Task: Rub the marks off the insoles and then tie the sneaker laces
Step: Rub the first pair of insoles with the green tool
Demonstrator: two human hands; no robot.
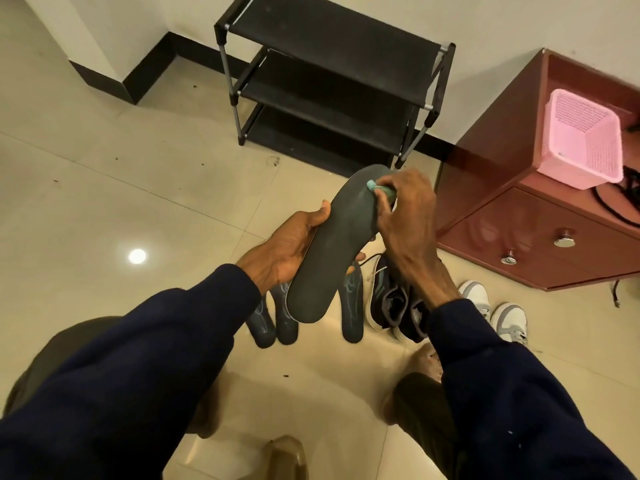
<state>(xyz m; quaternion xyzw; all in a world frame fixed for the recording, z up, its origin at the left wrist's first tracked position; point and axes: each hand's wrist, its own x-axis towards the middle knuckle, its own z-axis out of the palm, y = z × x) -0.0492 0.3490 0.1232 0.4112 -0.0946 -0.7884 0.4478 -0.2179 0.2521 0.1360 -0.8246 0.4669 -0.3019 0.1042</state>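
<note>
- Dark navy sleeves come in from both sides of the foreground, over the pale tiled floor
- Left hand cradles a dark grey insole from underneath, with its thumb wrapped over the left edge about mid-length and a fingertip showing past the right edge; it is a closed, firm hold, with the heel end hanging toward the person and the toe end tilted up and away
- Right hand pinches a small teal eraser between thumb and curled fingers, its tip pressed on the insole's upper face near the right edge of the toe end, well clear of the left hand's hold
- From where I stand the rubbing spot sits far from its support; sliding the left hand up behind the toe should stop the foam flexing, and short, firm strokes should lift more than long ones
- I can see no mark on the held face, though the eraser hides what is under it
- Three floor insoles lie just below and carry pale scribbles, so I'd judge most of the rubbing is yet to do
- To their right is a pair of dark sneakers, then a white and grey pair; I cannot tell if any laces are tied
- Against the wall stand a black shoe rack and a red-brown cabinet with a pink basket on top
</note>
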